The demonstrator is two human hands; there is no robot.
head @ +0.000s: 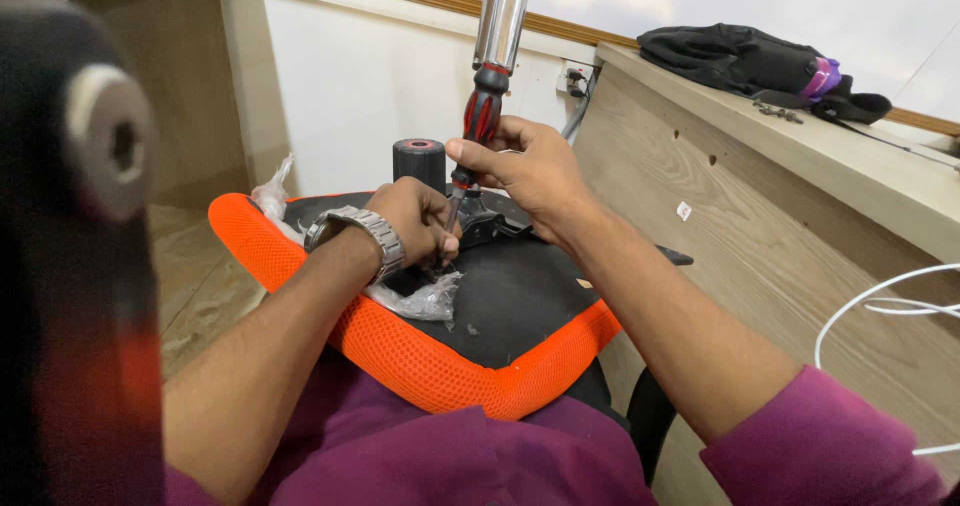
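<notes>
- Screwdriver (pixel 482 116), red and black, stands upright in your right hand (pixel 530 171), fingers wrapped round its handle.
- Your left hand (pixel 420 221) pinches its tip against the orange-rimmed seat base (pixel 450 366) on your lap.
</notes>
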